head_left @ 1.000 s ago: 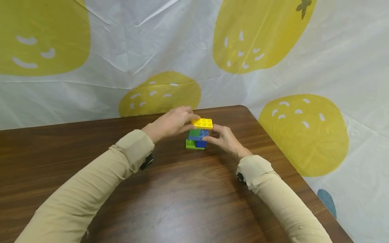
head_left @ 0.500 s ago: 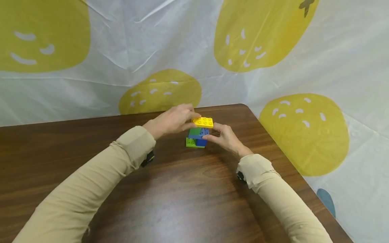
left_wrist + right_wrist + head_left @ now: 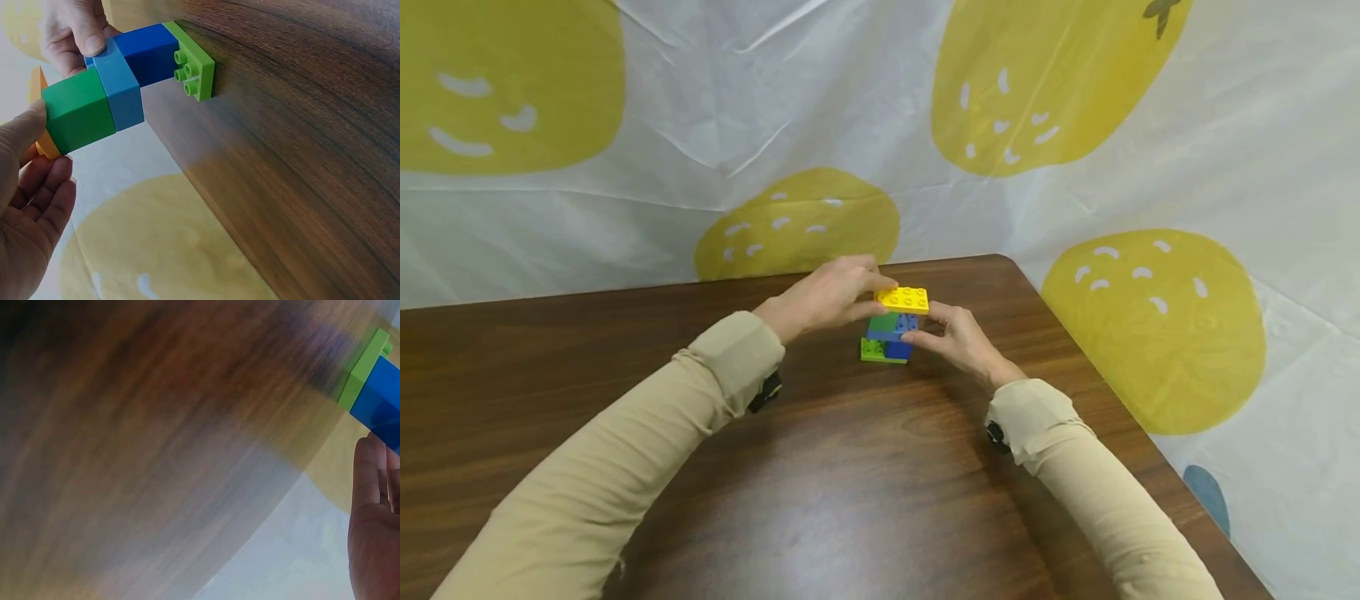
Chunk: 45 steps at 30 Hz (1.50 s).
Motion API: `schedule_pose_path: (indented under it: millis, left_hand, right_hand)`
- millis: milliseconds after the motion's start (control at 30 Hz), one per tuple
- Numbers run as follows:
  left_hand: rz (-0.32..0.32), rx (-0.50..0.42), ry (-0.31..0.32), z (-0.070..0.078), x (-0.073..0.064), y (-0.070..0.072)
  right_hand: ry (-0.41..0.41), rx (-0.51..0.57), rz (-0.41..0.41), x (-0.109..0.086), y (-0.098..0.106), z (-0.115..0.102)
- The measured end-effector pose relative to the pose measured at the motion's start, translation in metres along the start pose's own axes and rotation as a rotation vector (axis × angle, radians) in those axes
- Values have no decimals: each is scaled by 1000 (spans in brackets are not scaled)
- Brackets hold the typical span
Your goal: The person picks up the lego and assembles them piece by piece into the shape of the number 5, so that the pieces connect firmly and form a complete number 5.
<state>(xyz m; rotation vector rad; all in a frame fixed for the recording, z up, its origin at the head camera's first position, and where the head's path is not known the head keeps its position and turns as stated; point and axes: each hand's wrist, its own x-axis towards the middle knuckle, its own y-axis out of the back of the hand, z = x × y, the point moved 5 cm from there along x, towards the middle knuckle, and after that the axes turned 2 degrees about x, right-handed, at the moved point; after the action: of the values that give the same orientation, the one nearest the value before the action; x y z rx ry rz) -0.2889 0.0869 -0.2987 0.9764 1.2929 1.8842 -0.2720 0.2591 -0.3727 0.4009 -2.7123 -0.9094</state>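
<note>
A small tower of toy building bricks stands toward the far right of the table. Its base is a flat lime-green brick (image 3: 199,65), with a dark blue brick (image 3: 149,55) on one half. Across that lies a lighter blue brick (image 3: 119,84), which carries a green brick (image 3: 78,111). On top sits a flat yellow brick (image 3: 906,299), orange-looking in the left wrist view. My left hand (image 3: 825,298) pinches the yellow brick's left end between thumb and fingers. With thumb at its front, my right hand (image 3: 961,342) grips the lighter blue brick from the right.
The brown wooden table (image 3: 820,483) has a rounded far right corner and a right edge running close past the right arm. A white cloth (image 3: 760,108) with large yellow fruit shapes hangs behind and to the right.
Hands and bricks keep nearly the same places. The whole head view has shifted slightly, and both hands keep hold of the tower.
</note>
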Motion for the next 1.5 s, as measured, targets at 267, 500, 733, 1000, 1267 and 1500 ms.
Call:
schedule_pose_path:
  millis: [267, 500, 733, 1000, 1267, 1500]
  left_hand:
    - [4, -40, -12, -2, 0, -2]
    - [36, -195, -2, -11, -5, -8]
    - [99, -306, 42, -18, -8, -7]
    - [147, -314, 122, -23, -11, -10]
    - [110, -258, 170, -14, -4, -5]
    - [76, -179, 164, -10, 2, -3]
  right_hand:
    - [12, -4, 6, -1, 0, 1]
    - [23, -4, -7, -1, -4, 1]
    - [30, -10, 15, 2, -4, 0]
    - [6, 14, 2, 3, -7, 0]
    - [10, -5, 6, 4, -1, -1]
    - [4, -4, 11, 6, 2, 3]
